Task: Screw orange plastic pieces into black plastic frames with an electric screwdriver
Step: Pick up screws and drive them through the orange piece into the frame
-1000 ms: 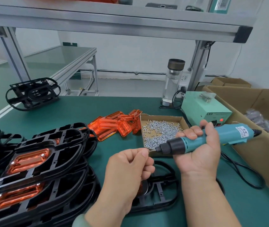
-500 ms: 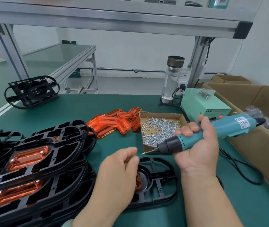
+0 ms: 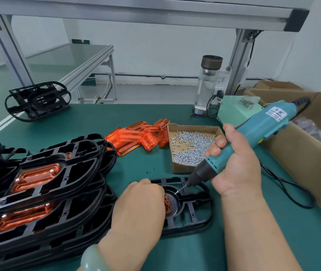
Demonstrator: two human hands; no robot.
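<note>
Hiding: the left hand [image 3: 140, 208] covers most of the orange piece [image 3: 168, 204] seated in the black frame [image 3: 200, 212] on the green mat [image 3: 136, 114]; its fingers are out of sight (so its grasp cannot be told).
Right hand [image 3: 236, 169]: clenched round the electric screwdriver [image 3: 253, 137], bit [image 3: 182, 188] angled down at the frame's middle.
Cardboard tray [image 3: 193, 127]: shallow, heaped with silver screws [image 3: 191, 147].
Carton [image 3: 292, 153]: cut off at right; bagged contents unclear.

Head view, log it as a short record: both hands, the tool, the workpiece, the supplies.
Right hand: grips electric screwdriver, bit angled down at the frame's centre
Left hand: on black frame, fingers hidden
Workpiece: orange piece in that frame, partly under the hand
Supplies: box of screws, loose orange pieces behind
Done: stacked frames at left
</note>
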